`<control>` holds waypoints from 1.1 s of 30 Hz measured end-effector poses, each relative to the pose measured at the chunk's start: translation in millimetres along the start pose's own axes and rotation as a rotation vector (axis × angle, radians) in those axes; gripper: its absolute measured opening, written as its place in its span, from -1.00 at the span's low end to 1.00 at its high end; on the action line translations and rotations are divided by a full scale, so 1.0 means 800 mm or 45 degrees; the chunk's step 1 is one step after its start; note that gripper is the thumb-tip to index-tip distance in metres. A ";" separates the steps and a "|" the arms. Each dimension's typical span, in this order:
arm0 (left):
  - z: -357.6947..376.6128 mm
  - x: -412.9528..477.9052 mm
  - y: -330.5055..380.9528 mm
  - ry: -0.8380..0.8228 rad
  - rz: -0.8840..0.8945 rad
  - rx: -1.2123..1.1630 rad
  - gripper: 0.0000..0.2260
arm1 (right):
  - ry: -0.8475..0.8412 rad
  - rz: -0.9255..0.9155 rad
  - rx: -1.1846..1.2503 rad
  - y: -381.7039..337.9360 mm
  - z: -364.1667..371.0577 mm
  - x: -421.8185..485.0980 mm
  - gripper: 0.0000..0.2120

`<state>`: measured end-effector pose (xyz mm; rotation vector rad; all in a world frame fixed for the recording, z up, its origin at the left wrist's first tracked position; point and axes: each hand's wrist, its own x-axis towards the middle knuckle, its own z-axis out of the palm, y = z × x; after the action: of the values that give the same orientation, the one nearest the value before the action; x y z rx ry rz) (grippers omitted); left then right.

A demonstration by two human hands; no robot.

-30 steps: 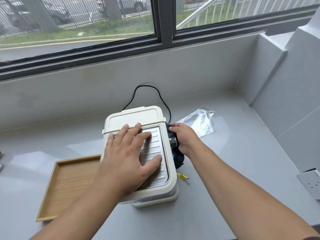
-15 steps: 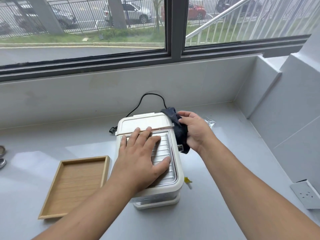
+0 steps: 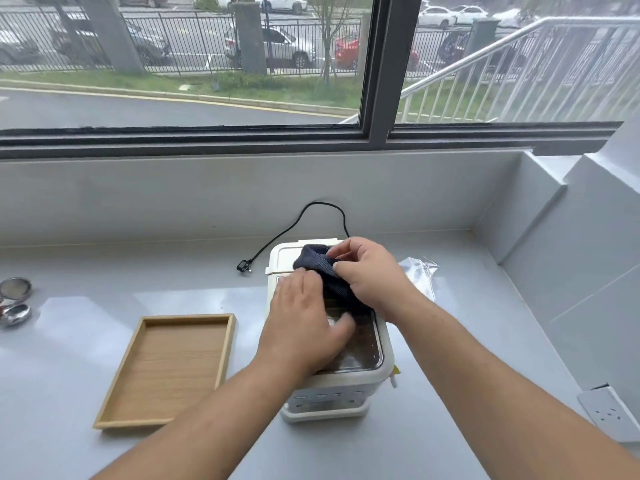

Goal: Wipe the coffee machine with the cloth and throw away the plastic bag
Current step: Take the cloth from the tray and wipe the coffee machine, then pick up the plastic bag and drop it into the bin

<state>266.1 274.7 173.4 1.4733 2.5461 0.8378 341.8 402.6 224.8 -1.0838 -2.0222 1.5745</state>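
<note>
**Both hands on the cloth atop the coffee machine**

Right now the dark blue cloth (image 3: 323, 271) lies bunched on top of the white coffee machine (image 3: 332, 386), draped from the cream lid at the back down over the metal grille plate toward the machine's right edge. The right hand (image 3: 372, 275) is closed on the cloth, pinching a fold of it between thumb and fingers near the lid. The left hand (image 3: 304, 323) rests flat on the grille with its fingers spread and not gripping, its fingertips touching the cloth's left edge and its thumb reaching toward the fabric's lower part.

The coffee machine stands on the grey desk (image 3: 104, 296), roughly in the middle of the view. Its black power cord (image 3: 311, 211) loops up against the back wall and comes down to an unplugged plug (image 3: 244, 265) lying on the desk just left of the machine. The clear plastic bag (image 3: 420, 271) lies crumpled on the desk behind the right forearm, just to the right of the machine.

A wooden tray (image 3: 169, 368) sits on the desk near the machine's left side, apart from it. Shiny metal pieces (image 3: 15, 299) lie at the far left edge. A white socket plate (image 3: 607, 412) sits at the right edge, and a window (image 3: 187, 64) runs above the back wall.
</note>
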 end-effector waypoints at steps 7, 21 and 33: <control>-0.012 0.005 -0.013 0.331 -0.181 -0.597 -0.69 | -0.021 -0.107 -0.261 0.007 0.022 -0.019 -0.84; -0.076 0.015 -0.062 -0.245 0.060 -0.583 -0.70 | -0.356 -0.301 -0.464 0.005 0.048 -0.077 -0.98; -0.119 0.075 -0.062 -0.369 0.223 -0.440 -0.58 | 0.322 -0.455 -0.752 -0.005 0.002 -0.083 -0.76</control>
<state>164.1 265.2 240.8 1.5828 1.9739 0.9484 381.9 351.6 239.5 -0.9654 -2.3868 0.6408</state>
